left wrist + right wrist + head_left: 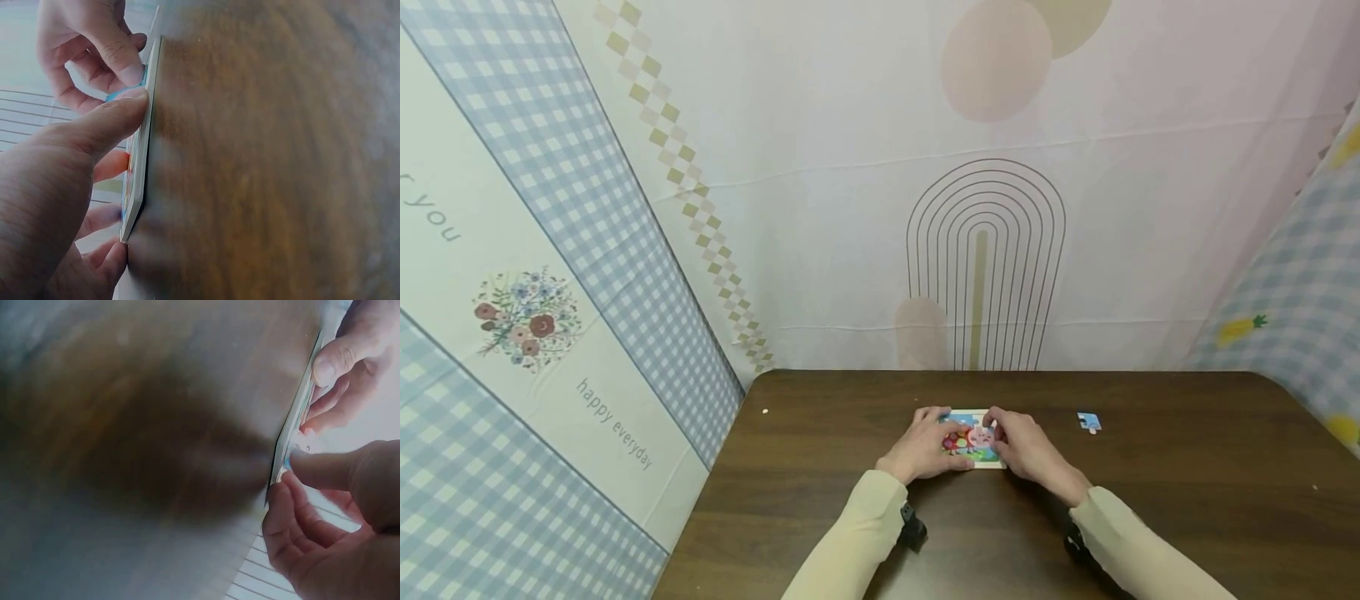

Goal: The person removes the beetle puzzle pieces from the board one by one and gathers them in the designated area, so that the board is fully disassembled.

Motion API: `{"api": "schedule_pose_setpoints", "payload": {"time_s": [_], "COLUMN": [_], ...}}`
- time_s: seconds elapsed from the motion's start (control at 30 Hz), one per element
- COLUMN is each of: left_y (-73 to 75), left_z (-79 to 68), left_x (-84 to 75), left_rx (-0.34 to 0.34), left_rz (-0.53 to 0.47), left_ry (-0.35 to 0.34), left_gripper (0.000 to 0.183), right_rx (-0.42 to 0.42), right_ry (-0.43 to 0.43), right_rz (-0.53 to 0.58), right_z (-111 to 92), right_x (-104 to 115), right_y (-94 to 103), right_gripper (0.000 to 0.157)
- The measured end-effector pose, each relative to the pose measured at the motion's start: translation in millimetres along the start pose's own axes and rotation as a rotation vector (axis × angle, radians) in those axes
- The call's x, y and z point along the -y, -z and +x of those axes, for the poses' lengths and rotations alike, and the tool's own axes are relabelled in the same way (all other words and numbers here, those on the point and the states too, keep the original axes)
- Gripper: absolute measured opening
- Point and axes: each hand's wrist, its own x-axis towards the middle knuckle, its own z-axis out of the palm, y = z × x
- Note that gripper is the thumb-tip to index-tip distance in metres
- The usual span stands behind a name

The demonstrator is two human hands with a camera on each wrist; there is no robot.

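Note:
A small jigsaw puzzle (961,443) in a white-edged tray lies flat on the table, its picture showing a pink animal face and a red spotted body. My left hand (922,446) holds the tray from the left, thumb on the near edge (145,134) and other fingers spread over the picture and far left corner. On the right side of the tray, my right hand (1028,447) pinches a blue puzzle piece (119,94) at the picture's surface. Fingers hide most of that piece. A loose blue puzzle piece (1088,422) lies on the table right of my right hand.
The brown wooden table (820,500) reaches back to a patterned cloth wall (842,250). A tiny white bit (765,411) lies near the far left corner. Checked cloth (1285,275) hangs along the right side.

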Motion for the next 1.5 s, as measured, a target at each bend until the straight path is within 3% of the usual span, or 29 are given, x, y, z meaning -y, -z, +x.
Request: {"api": "schedule_pose_setpoints", "payload": {"time_s": [0.1, 0.17, 0.37, 0.53, 0.7, 0.87, 1.07, 1.3, 1.5], "left_y": [1.6, 1.7, 1.1, 0.3, 0.1, 0.0, -0.2, -1.1, -0.4], "left_z": [-1.3, -1.1, -0.4, -0.1, -3.3, -7.5, -9.7, -6.4, -5.9], "left_x": [-0.4, 0.0, -0.7, 0.5, 1.1, 1.3, 0.8, 1.2, 1.1], "left_rx": [0.0, -0.001, -0.009, -0.006, -0.005, 0.003, 0.004, 0.008, 0.004], "left_rz": [-0.004, -0.005, -0.004, -0.004, 0.006, 0.006, 0.003, 0.005, 0.002], "left_ry": [-0.005, -0.009, -0.013, -0.015, -0.024, -0.026, -0.028, -0.018, -0.019], "left_gripper": [0.062, 0.062, 0.06, 0.061, 0.063, 0.062, 0.063, 0.063, 0.062], "right_rx": [-0.059, -0.049, 0.027, 0.027, 0.015, -0.026, -0.075, -0.116, -0.147], "right_ry": [0.077, 0.055, -0.114, -0.11, -0.124, -0.166, -0.156, -0.177, -0.179], "right_rz": [0.021, 0.029, 0.046, 0.068, 0.063, 0.068, 0.046, 0.086, 0.077], "right_z": [4.6, 5.4, 3.5, 1.7, -2.4, -7.6, -13.0, -17.3, -28.6], "right_x": [-24.0, -17.4, 15.7, 15.3, 19.9, 23.2, 24.0, 19.4, 10.0], "right_y": [-9.3, -2.8, 14.8, 14.7, 16.6, 16.5, 17.3, 27.7, 41.8], "right_gripper": [0.006, 0.003, 0.009, 0.003, 0.008, 0.007, 0.006, 0.002, 0.009]}}
